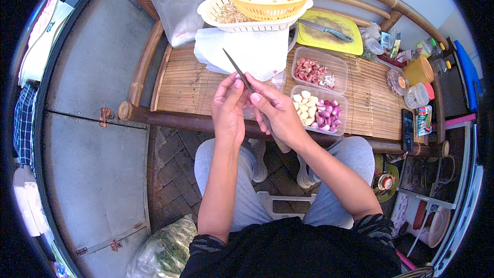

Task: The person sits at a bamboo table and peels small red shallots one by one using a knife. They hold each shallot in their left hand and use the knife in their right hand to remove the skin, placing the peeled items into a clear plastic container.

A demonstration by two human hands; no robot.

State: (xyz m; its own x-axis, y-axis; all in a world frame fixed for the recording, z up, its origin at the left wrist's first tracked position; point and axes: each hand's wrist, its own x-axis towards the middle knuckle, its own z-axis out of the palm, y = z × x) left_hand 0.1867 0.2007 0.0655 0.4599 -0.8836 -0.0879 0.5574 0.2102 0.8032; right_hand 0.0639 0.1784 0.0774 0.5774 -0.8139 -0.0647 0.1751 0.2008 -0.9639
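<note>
My right hand [278, 112] grips a knife [236, 65], its dark narrow blade pointing up and away to the left. Close beside the blade, my left hand [230, 104] pinches a small pinkish piece [238, 77]; fingers cover most of it, and I cannot tell whether it is a shallot. To the right of my hands, a clear plastic container [344, 117] holds peeled garlic cloves [306, 106] and peeled shallots [329, 115]. Behind it, a second clear container [339, 65] has reddish shallot skins [310, 70] and some white peelings. A thin plastic bag [278, 81] lies partly behind my fingers.
On the bamboo bench [181, 88] stand a yellow colander [266, 9], a white basket [208, 13] of bean sprouts and a plastic bag [179, 15]. A second knife [328, 31] rests on a yellow-green cutting board [351, 46]. Jars [418, 70] and a phone [407, 129] are at right.
</note>
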